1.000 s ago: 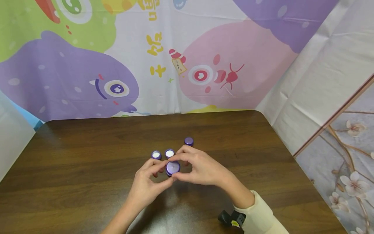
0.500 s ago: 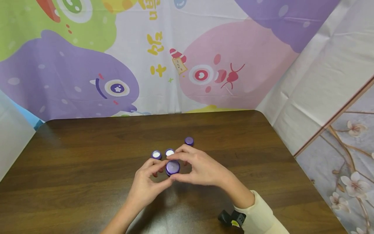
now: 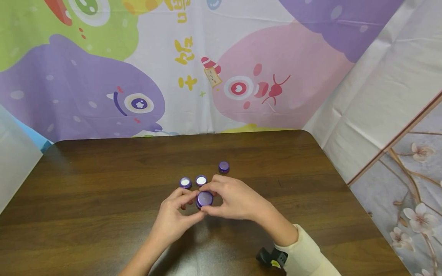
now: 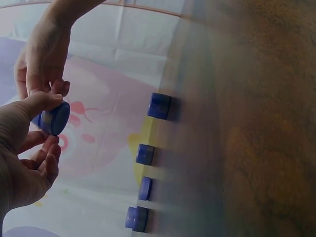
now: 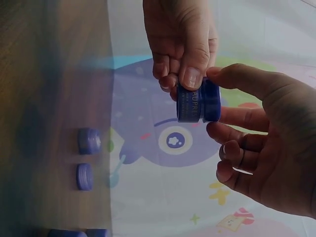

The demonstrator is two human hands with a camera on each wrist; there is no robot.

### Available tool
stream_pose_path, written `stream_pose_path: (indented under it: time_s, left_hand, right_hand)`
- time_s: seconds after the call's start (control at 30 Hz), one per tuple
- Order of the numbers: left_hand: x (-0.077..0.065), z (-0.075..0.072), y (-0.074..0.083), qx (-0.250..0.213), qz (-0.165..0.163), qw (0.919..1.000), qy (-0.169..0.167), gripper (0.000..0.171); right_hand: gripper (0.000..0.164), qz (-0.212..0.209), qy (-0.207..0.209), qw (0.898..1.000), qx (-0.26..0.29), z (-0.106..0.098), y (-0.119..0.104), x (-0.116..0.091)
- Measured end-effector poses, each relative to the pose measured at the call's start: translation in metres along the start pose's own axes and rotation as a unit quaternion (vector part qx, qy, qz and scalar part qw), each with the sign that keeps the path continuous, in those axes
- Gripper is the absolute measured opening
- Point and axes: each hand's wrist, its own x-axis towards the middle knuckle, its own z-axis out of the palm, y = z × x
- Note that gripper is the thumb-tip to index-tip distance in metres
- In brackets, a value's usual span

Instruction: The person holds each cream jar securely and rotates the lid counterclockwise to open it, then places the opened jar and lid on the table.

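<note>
Between both hands, above the table, is a small purple lidded cream jar (image 3: 205,199). My left hand (image 3: 175,217) grips its body with thumb and fingers. On the lid (image 5: 211,101), the thumb and fingers of my right hand (image 3: 238,199) pinch the rim. Printed lettering shows on the jar's side in the right wrist view; the lid sits on the body. Just beyond the hands are two small round purple pieces with white tops, one (image 3: 185,183) left of the other (image 3: 201,180). A purple-topped jar (image 3: 223,167) stands farther back.
The dark wooden table (image 3: 103,199) meets a cartoon-printed cloth (image 3: 186,115) along its far edge. Several small blue-purple pieces stand in a row in the left wrist view, including a larger jar (image 4: 159,105). A black device (image 3: 272,257) sits at the right wrist.
My right hand has shifted slightly down and left, its fingers closer about the lid, uncovering more of the far jar. The left hand keeps its grip on the jar, nearly still.
</note>
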Motion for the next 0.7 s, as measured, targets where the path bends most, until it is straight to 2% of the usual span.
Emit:
stream_pose_path:
  time_s: [0.17,0.4,0.7]
  left_hand:
    - [0.000,-0.001,-0.002,0.003,-0.006,0.9999,-0.008,0.038]
    - [0.000,-0.002,-0.005,0.013,-0.031,0.9993,-0.017,0.036]
    - [0.000,-0.006,-0.010,0.032,-0.076,0.9960,-0.033,0.037]
  right_hand:
    - [0.035,-0.001,-0.010,1.000,0.014,-0.001,0.000,-0.001]
    - [0.041,0.023,-0.021,0.998,0.046,-0.004,0.002,-0.004]
    - [0.040,0.050,-0.025,0.990,0.126,0.003,0.014,-0.005]
